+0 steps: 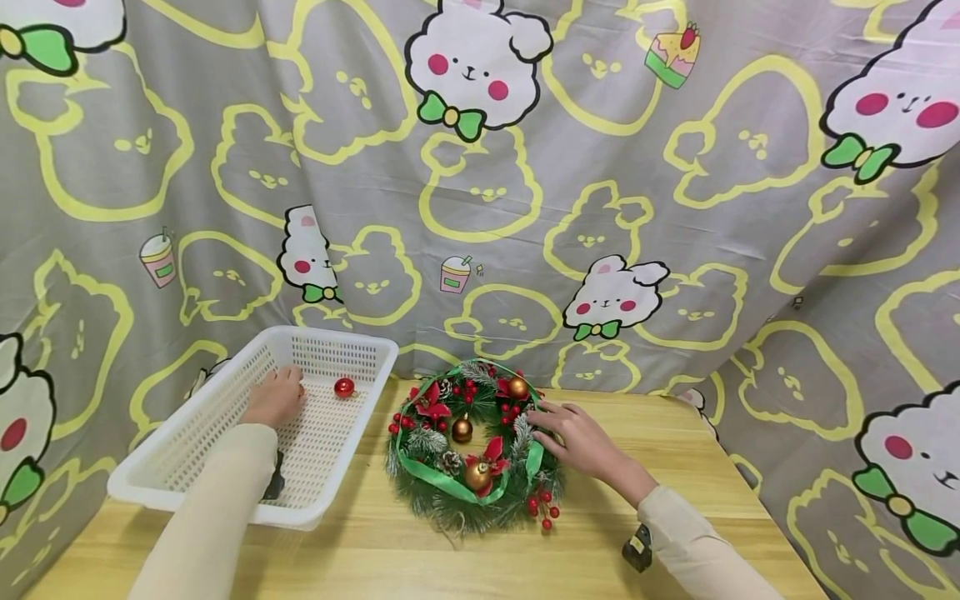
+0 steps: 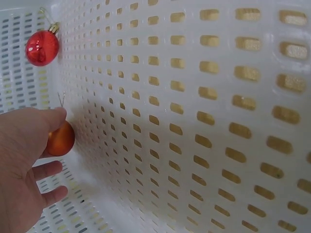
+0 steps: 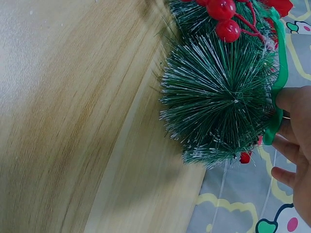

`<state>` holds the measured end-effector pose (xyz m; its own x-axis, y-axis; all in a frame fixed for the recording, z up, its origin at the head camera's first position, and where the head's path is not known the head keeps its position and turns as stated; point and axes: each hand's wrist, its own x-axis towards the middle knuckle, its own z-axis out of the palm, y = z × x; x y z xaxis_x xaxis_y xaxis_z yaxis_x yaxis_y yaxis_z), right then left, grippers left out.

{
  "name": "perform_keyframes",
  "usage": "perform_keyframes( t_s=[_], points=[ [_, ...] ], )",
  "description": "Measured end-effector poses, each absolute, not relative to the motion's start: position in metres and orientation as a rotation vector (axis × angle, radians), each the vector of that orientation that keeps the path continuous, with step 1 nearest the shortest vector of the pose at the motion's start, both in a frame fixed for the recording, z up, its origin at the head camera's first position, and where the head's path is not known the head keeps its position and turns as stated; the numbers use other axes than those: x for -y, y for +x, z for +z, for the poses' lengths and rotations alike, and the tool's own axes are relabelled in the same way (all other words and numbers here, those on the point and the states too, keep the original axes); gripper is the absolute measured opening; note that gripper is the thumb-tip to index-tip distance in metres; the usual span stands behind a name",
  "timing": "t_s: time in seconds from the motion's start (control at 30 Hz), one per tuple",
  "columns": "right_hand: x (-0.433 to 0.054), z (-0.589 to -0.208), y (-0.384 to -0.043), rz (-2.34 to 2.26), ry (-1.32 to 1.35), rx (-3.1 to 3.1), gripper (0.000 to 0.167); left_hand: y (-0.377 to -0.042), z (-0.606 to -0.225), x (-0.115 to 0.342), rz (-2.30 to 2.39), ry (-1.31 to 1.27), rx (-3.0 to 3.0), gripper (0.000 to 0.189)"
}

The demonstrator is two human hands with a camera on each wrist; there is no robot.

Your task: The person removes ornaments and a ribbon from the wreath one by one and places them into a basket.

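Note:
Inside the white plastic basket, my left hand pinches an orange-gold Christmas ball between thumb and finger; its other fingers are loosely bent. A shiny red Christmas ball lies in the same basket, apart from the hand. On the table to the right, a green Christmas wreath carries red berries, red flowers, pine cones and gold balls. A green ribbon loops over it. My right hand rests on the wreath's right edge, its fingers fairly straight and its thumb beside the ribbon.
The wooden table bears the basket at the left and the wreath in the middle. Behind and at both sides hangs a grey curtain with cartoon animals. A black wrist device sits under the right sleeve.

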<state>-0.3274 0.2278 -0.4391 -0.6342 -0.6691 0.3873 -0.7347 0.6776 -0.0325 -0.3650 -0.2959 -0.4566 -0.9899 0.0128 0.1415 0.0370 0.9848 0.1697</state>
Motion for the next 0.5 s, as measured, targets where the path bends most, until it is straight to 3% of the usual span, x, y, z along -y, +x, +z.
perform_keyframes(
  t_s=[0.5],
  points=[
    [-0.2264,-0.4375,-0.3276,0.265,1.103,2.585,0.035,-0.3692,-0.4588,0.2947,-0.343,-0.004,3.0,0.051]
  ],
)
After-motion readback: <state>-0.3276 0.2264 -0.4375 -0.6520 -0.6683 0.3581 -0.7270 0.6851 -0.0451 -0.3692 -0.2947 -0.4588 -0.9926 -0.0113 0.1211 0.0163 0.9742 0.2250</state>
